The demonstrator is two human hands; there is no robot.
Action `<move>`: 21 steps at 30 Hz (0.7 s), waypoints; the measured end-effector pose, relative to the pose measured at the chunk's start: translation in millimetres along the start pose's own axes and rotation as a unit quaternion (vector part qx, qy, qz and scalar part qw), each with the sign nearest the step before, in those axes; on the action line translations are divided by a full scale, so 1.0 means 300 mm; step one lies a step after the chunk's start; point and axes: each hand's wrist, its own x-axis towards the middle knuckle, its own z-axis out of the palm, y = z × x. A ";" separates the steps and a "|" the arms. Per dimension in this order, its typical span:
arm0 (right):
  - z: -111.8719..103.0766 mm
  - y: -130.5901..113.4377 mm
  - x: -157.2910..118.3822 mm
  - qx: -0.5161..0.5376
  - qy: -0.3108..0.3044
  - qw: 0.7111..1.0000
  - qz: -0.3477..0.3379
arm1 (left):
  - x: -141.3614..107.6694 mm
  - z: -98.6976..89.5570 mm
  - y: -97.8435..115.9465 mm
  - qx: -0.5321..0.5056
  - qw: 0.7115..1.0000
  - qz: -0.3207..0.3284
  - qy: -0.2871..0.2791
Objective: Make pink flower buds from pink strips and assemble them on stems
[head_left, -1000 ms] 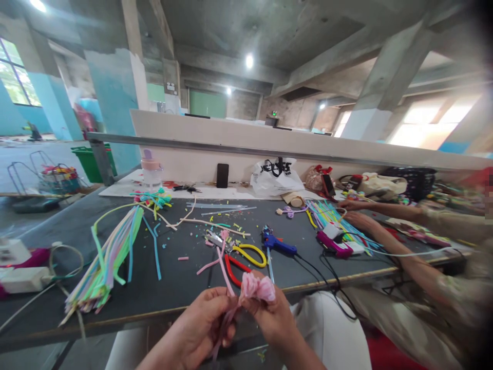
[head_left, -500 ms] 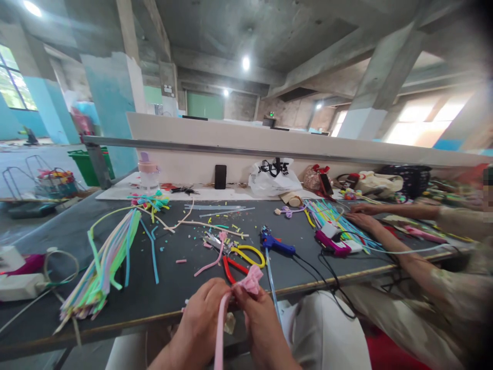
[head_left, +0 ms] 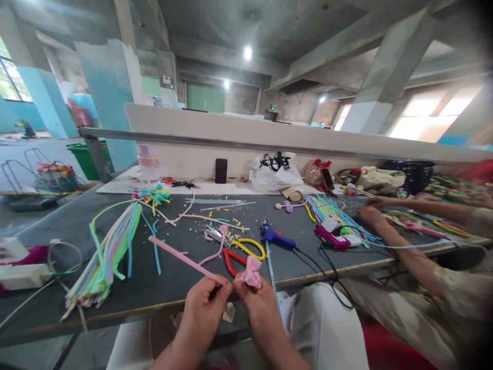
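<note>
A pink pipe cleaner (head_left: 181,258) runs out to the upper left from my left hand (head_left: 206,307), whose thumb and fingers pinch it. My right hand (head_left: 256,303) is closed on the bunched pink pipe-cleaner flower (head_left: 252,272), close beside the left one. Both hands meet just over the table's front edge. Beyond them lie red-handled pliers (head_left: 231,263) and yellow-handled pliers (head_left: 252,247), their jaws among scraps. A second, curled pink piece (head_left: 213,252) rests left of the pliers. The blue glue gun (head_left: 277,237) lies to the right.
A bundle of pastel pipe cleaners (head_left: 111,257) lies at left, with another bundle (head_left: 339,216) at right near a co-worker's hands (head_left: 372,213). A black cord (head_left: 323,277) trails over the front edge. A bottle (head_left: 148,167), phone (head_left: 221,171) and white bag (head_left: 275,172) stand at the back.
The pink pipe cleaner's free end has swung from hanging down toward me to pointing up and left over the table. The hands stay close together.
</note>
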 end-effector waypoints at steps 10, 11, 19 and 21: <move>-0.023 -0.005 0.023 0.017 -0.097 0.992 -0.075 | -0.023 0.002 0.040 -0.359 0.884 -0.293 -0.056; -0.031 -0.005 0.029 0.018 -0.117 0.990 -0.081 | -0.026 -0.002 0.039 -0.376 0.872 -0.305 -0.072; -0.021 0.028 0.042 0.142 -0.136 0.980 -0.033 | -0.020 0.007 0.035 -0.293 0.923 -0.240 -0.071; 0.007 0.036 0.032 0.196 -0.077 0.978 0.009 | -0.003 0.007 0.021 -0.144 0.980 -0.136 -0.019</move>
